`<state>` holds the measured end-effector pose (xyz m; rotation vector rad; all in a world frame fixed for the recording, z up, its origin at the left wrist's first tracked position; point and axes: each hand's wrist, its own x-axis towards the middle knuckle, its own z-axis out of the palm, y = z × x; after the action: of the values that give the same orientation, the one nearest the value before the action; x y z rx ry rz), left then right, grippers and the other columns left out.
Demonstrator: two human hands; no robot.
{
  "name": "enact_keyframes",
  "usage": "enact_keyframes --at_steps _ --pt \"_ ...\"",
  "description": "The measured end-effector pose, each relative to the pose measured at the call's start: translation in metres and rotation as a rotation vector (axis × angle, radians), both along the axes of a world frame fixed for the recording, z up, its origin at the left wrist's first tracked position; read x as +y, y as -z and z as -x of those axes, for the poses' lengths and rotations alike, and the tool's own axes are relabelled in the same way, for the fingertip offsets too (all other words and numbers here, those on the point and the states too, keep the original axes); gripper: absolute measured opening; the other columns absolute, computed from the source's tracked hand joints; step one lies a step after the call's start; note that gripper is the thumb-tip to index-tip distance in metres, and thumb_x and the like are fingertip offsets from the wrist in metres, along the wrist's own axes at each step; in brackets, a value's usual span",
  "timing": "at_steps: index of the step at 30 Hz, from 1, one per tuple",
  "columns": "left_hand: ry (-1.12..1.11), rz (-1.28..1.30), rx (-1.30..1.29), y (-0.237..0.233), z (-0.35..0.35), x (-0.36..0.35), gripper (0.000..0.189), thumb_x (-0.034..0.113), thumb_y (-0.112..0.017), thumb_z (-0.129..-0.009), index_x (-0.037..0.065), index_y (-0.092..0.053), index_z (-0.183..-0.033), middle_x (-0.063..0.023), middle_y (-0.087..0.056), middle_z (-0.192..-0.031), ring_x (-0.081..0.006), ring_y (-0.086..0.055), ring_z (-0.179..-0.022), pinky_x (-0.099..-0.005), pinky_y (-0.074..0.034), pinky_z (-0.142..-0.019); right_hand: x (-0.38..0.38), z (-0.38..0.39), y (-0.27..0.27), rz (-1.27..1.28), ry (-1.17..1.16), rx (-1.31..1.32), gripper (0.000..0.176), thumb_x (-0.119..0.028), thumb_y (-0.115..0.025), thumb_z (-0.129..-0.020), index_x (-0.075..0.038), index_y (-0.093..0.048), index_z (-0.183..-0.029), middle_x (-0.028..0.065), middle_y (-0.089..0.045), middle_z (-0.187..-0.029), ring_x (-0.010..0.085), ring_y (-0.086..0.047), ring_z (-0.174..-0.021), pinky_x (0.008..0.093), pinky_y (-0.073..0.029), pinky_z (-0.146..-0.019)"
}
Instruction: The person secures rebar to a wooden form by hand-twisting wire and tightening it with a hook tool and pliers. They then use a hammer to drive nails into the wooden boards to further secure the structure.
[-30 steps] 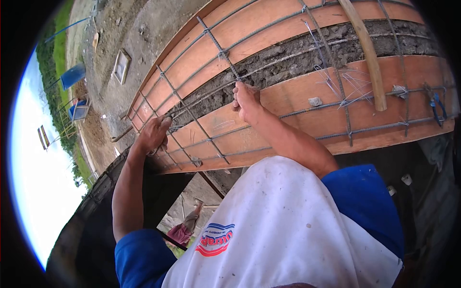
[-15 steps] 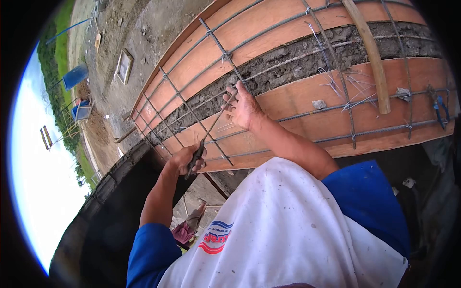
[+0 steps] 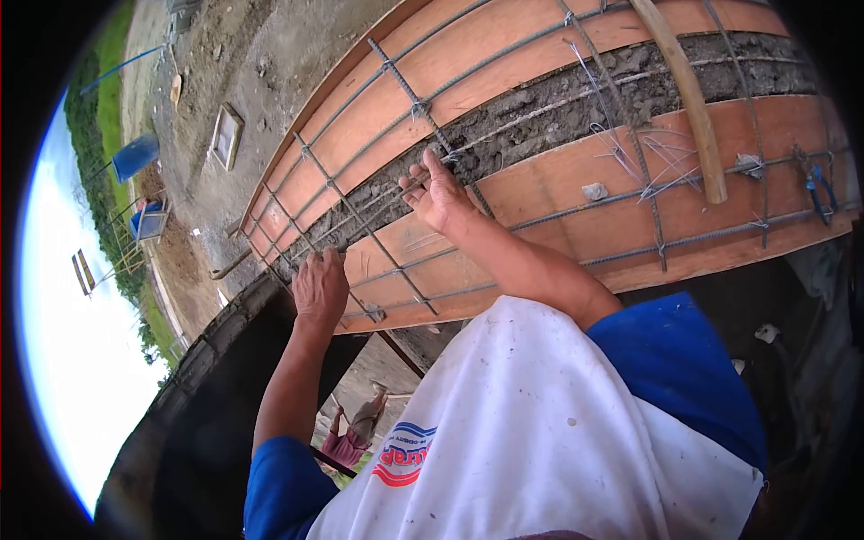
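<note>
My left hand (image 3: 319, 283) is closed, back up, beside the rebar grid at the lower board; a dark end of what it holds shows at its fingertips. A thin rod (image 3: 376, 214) runs from there up to my right hand (image 3: 436, 193). The fingers of my right hand curl round the rod's upper end, near a tied crossing of the rebar (image 3: 419, 109). Beneath the bars lies a strip of rough grey concrete (image 3: 531, 112) between the upper plywood board (image 3: 504, 76) and the lower plywood board (image 3: 540, 184).
A wooden handle (image 3: 688, 99) lies across the bars at right. Loose tie wires (image 3: 670, 157), a small stone (image 3: 594, 192) and blue-handled pliers (image 3: 819, 193) are near it. Another person (image 3: 346, 443) is below. A framed screen (image 3: 227, 137) and blue container (image 3: 135, 157) stand on the ground at left.
My left hand has moved up and left, turning its back upward; the dark tool seen in it is now mostly hidden. My right hand has shifted slightly left, and the rod lies flatter.
</note>
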<state>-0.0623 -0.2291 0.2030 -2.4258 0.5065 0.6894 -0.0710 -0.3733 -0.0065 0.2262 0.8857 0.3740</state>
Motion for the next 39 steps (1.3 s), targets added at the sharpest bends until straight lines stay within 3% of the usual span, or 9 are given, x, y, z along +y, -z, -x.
enact_keyframes --at_steps 10,14,17,20,22,24,27,32,39 --pt "-0.343 0.267 0.672 -0.022 -0.007 -0.025 0.036 0.033 -0.07 -0.084 -0.003 -0.065 -0.085 -0.0175 -0.063 -0.065 -0.031 -0.063 -0.06 -0.0408 -0.048 -0.062 -0.022 -0.004 -0.001 0.035 -0.095 -0.078 0.035 -0.04 -0.07 -0.085 -0.018 -0.054 -0.108 -0.0004 -0.061 -0.098 0.0203 -0.06 -0.083 0.0412 -0.049 -0.071" --pt "-1.23 0.653 0.954 -0.01 0.061 -0.048 0.036 0.03 -0.078 -0.08 0.0 -0.06 -0.089 -0.0017 -0.056 -0.063 -0.0105 -0.054 -0.053 -0.0276 -0.044 -0.051 -0.03 0.018 0.005 -0.143 0.029 -0.272 0.044 -0.042 -0.072 -0.082 -0.019 -0.055 -0.115 0.0016 -0.06 -0.115 0.0256 -0.06 -0.096 0.0466 -0.049 -0.084" --pt "-1.402 1.129 1.034 -0.005 0.085 -0.059 0.037 0.032 -0.077 -0.081 0.003 -0.056 -0.09 0.0031 -0.053 -0.064 -0.0047 -0.051 -0.05 -0.0213 -0.04 -0.047 -0.029 0.029 0.011 -0.264 0.157 -0.343 0.044 -0.049 -0.07 -0.08 -0.019 -0.058 -0.11 0.0033 -0.06 -0.119 0.0285 -0.057 -0.106 0.0503 -0.045 -0.091" --pt "-1.068 0.523 0.859 -0.058 0.016 -0.095 0.026 0.022 -0.074 -0.082 0.003 -0.057 -0.081 -0.0009 -0.054 -0.061 -0.0113 -0.052 -0.049 -0.0278 -0.042 -0.048 -0.026 0.03 0.01 -0.315 0.186 -0.328 0.042 -0.051 -0.068 -0.081 -0.018 -0.059 -0.107 0.0033 -0.061 -0.117 0.0279 -0.058 -0.105 0.05 -0.045 -0.091" --pt "-0.238 0.367 0.606 -0.089 -0.039 -0.103 0.018 0.015 -0.067 -0.081 -0.002 -0.061 -0.083 -0.0178 -0.059 -0.064 -0.0304 -0.061 -0.058 -0.0408 -0.047 -0.058 -0.024 0.028 0.003 -0.279 0.179 -0.328 0.039 -0.05 -0.067 -0.082 -0.018 -0.06 -0.102 0.0022 -0.062 -0.111 0.0261 -0.059 -0.099 0.0482 -0.045 -0.087" --pt "0.245 0.132 0.226 -0.103 -0.087 -0.123 0.02 0.02 -0.064 -0.087 0.001 -0.061 -0.085 -0.0146 -0.062 -0.075 -0.0286 -0.065 -0.075 -0.0415 -0.049 -0.063 -0.023 0.025 0.0 -0.227 0.17 -0.315 0.037 -0.047 -0.069 -0.083 -0.017 -0.057 -0.102 0.0009 -0.062 -0.107 0.0243 -0.058 -0.094 0.046 -0.044 -0.083" --pt "0.863 0.294 -0.064 -0.063 -0.163 -0.102 0.014 0.02 -0.057 -0.091 0.006 -0.059 -0.093 -0.01 -0.061 -0.076 -0.0272 -0.063 -0.077 -0.0408 -0.049 -0.068 -0.023 0.024 -0.008 -0.171 0.155 -0.229 0.028 -0.038 -0.068 -0.085 -0.016 -0.058 -0.099 0.0002 -0.062 -0.102 0.0231 -0.057 -0.088 0.0451 -0.045 -0.081" --pt "0.001 0.219 0.141 -0.018 -0.177 -0.017 0.031 0.022 -0.048 -0.094 0.0 -0.058 -0.075 -0.0159 -0.057 -0.06 -0.0318 -0.06 -0.057 -0.0468 -0.047 -0.059 -0.043 0.029 -0.01 0.027 -0.115 -0.147 0.019 -0.03 -0.063 -0.089 -0.013 -0.059 -0.096 0.0014 -0.062 -0.095 0.0196 -0.057 -0.078 0.0396 -0.047 -0.071" --pt "-1.359 0.844 0.409 0.058 0.041 0.082 0.043 0.036 -0.043 -0.098 0.004 -0.051 -0.072 -0.0065 -0.052 -0.055 -0.0163 -0.049 -0.038 -0.0301 -0.036 -0.034 -0.093 -0.001 -0.021 0.709 -1.015 -0.314 0.022 -0.03 -0.065 -0.088 -0.009 -0.062 -0.08 0.0009 -0.059 -0.068 0.0119 -0.048 -0.049 0.0294 -0.038 -0.044"
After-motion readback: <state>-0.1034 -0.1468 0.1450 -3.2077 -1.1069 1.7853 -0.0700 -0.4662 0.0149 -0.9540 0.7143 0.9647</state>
